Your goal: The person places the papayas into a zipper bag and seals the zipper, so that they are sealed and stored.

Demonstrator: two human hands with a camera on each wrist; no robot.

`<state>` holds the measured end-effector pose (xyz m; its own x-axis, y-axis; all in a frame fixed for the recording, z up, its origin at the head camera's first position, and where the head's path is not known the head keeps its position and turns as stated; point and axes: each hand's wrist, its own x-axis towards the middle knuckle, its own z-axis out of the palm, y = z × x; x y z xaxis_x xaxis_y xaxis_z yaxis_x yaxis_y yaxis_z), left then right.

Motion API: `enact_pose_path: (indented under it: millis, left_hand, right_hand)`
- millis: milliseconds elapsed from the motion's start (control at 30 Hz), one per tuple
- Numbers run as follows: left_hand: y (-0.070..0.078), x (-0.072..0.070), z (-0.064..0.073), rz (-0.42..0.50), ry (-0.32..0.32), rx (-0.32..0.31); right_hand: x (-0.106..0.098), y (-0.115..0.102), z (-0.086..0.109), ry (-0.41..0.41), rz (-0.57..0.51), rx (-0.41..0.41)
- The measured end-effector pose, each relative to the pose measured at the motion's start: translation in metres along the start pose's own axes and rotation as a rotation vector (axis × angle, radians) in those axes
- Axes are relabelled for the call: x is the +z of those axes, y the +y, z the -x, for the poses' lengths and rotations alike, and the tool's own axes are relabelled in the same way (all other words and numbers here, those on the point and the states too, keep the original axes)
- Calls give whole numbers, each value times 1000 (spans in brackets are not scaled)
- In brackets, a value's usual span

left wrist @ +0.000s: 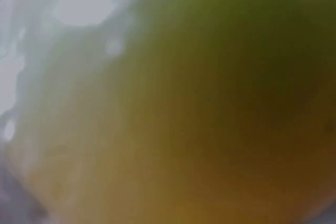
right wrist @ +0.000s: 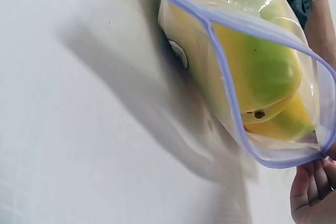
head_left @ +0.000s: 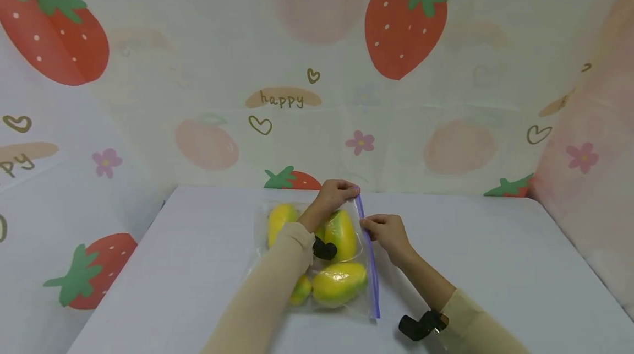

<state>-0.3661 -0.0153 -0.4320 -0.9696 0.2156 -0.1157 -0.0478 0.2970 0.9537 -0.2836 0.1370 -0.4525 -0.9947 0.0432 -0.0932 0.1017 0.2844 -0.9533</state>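
Observation:
A clear zip bag with a purple zip edge lies on the table, holding several yellow-green mangoes. My left hand reaches across the bag and pinches the far end of the zip edge. My right hand pinches that edge a little nearer to me. From the right wrist, the bag's mouth gapes in a loop, its two strips meeting toward one end; mangoes show inside. A blurred mango fills the left wrist view, where no hand is visible.
The white table runs back to a strawberry-patterned backdrop. Small black cameras sit at both wrists; the left one is over the bag, the right one above the table.

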Motion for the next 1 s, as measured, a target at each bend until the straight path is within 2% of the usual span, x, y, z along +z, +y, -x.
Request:
enact_pose_path:
  millis: [233,433,600,800,1000]
  left_hand:
    - [-1,1,3,5,-3,-2]
    - [1,1,1,-16,27,7]
    - [5,2,2,-57,49,23]
    - [9,3,2,-72,77,23]
    - [8,-5,1,-33,110,19]
  right_hand:
    - [0,6,-7,-24,-84,43]
    - [-1,7,-8,-31,-57,16]
    - [0,4,-4,10,-18,-9]
    - [2,2,10,62,18,-32]
    - [4,7,37,50,75,-25]
